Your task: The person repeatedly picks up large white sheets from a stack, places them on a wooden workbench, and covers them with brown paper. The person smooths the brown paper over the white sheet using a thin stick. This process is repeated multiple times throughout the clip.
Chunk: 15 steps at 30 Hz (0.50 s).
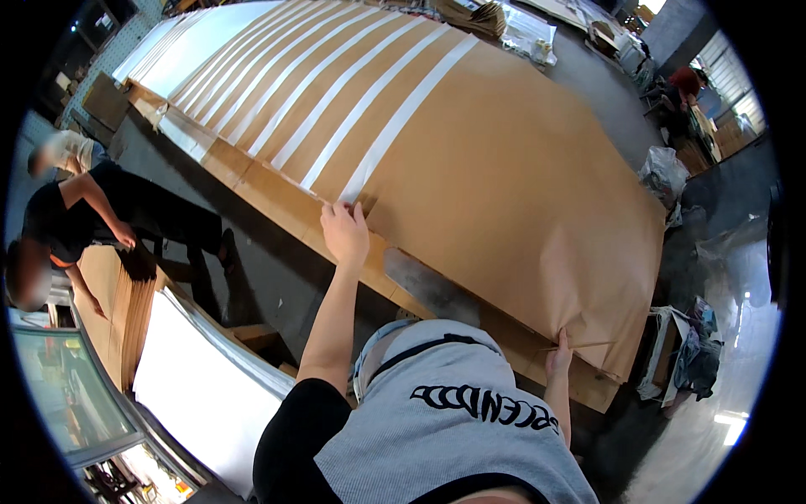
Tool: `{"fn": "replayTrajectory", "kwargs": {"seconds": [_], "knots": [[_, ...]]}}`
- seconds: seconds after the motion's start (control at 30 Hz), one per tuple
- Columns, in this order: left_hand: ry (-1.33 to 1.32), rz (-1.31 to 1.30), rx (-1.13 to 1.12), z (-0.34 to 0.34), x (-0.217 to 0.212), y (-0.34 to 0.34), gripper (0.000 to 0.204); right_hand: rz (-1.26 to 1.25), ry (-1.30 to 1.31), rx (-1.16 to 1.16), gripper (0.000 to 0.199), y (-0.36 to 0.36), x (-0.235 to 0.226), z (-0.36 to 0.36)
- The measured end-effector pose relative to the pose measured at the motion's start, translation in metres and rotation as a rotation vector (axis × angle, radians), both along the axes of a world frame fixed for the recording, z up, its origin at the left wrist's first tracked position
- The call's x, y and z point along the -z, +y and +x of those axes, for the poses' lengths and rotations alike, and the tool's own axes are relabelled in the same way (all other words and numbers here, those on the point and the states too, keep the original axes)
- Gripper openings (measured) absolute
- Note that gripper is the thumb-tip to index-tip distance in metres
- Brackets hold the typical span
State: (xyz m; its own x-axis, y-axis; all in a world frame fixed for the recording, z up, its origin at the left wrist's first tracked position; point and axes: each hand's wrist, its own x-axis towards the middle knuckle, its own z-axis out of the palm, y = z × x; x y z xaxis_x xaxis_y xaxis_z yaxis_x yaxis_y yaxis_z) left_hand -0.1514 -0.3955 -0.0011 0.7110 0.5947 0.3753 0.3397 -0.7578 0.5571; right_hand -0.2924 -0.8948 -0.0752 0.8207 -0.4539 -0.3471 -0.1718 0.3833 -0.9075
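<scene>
A large brown paper sheet [504,151] covers the right part of a long table in front of me. To its left, more brown sheets lie fanned out, with white strips [403,118] showing between them. My left hand [346,233] is closed on the sheet's near edge, beside the lower end of the nearest white strip. Farther right, my right hand [559,358] pinches the same edge near the corner, and the paper bulges up above it. A thin stick [592,344] sticks out to the right from that hand; how it is held is hidden.
Along the table's near side runs a brown board edge [277,197], with a grey patch [428,286] between my arms. At left, a person in black [101,206] leans over a stack of brown sheets [134,315]. White sheets [201,378] lie beside it. Plastic bags [665,176] stand right.
</scene>
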Motion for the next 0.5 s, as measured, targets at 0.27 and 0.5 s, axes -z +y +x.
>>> {"fn": "replayTrajectory", "kwargs": {"seconds": [0.27,0.5], "knots": [[0.037,-0.12,0.074,0.002,0.004,0.01,0.017,-0.033,0.025,0.102,0.044,0.018,-0.018,0.003],[0.031,-0.176,0.054,0.004,0.004,0.009,0.018,-0.04,0.065,0.073,0.05,0.032,-0.042,0.008]]}}
